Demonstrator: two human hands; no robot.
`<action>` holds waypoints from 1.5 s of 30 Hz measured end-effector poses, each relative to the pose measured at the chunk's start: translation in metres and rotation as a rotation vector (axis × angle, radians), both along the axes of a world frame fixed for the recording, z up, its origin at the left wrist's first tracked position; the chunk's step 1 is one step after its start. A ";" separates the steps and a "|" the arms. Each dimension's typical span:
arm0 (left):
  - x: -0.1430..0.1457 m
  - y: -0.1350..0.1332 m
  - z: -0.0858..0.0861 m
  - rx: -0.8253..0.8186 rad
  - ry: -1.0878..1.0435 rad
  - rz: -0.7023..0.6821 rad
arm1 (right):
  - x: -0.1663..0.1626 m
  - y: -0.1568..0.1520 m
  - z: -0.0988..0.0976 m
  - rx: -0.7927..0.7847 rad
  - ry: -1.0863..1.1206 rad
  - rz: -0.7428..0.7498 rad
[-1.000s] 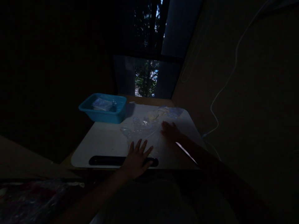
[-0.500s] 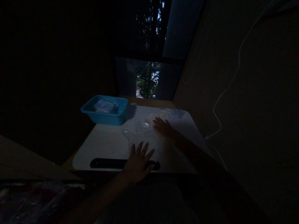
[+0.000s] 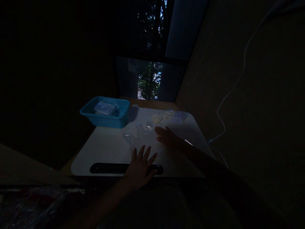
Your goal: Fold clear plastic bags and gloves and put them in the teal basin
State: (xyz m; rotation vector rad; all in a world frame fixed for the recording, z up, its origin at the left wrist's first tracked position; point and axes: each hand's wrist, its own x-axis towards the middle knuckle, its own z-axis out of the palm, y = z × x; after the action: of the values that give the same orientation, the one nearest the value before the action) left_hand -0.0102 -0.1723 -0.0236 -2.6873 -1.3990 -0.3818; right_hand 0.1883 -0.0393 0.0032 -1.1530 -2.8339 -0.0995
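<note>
The scene is very dark. My left hand point(image 3: 141, 167) lies flat with fingers spread on the near end of a clear plastic glove point(image 3: 139, 135) spread on the white tabletop point(image 3: 107, 148). My right hand point(image 3: 166, 137) rests palm down, fingers stretched out, on the glove's right side. Beyond my right hand lies a pile of pale yellowish pieces in clear plastic point(image 3: 166, 115).
A blue plastic tub point(image 3: 105, 111) holding a clear packet and a small bottle stands at the table's far left. A black slot point(image 3: 107, 168) runs along the table's near edge. A window lies behind; a white cable point(image 3: 228, 95) hangs on the right wall.
My right hand slid left and then back toward me over the glove. My left hand stayed pressed on the glove's near end.
</note>
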 end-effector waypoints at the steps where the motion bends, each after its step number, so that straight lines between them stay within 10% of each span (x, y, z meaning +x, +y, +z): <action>1: 0.000 0.000 0.000 -0.002 0.002 0.000 | 0.000 0.003 -0.002 -0.003 0.004 -0.027; 12: 0.000 -0.001 0.004 -0.027 0.012 0.003 | 0.001 0.030 0.014 -0.019 0.020 -0.215; 21: 0.001 0.000 0.002 -0.021 0.012 -0.002 | -0.027 -0.016 0.009 -0.053 0.016 0.151; 37: -0.001 0.000 0.006 -0.047 0.004 -0.013 | -0.043 0.043 0.009 -0.010 0.014 -0.097; 45: 0.001 0.000 0.005 -0.076 0.010 -0.001 | -0.049 0.002 0.011 -0.069 0.022 0.154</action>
State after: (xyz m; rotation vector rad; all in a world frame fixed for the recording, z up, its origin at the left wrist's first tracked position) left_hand -0.0097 -0.1725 -0.0185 -2.7456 -1.4387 -0.3213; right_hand 0.1396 -0.0374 0.0138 -0.9367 -2.9154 0.0203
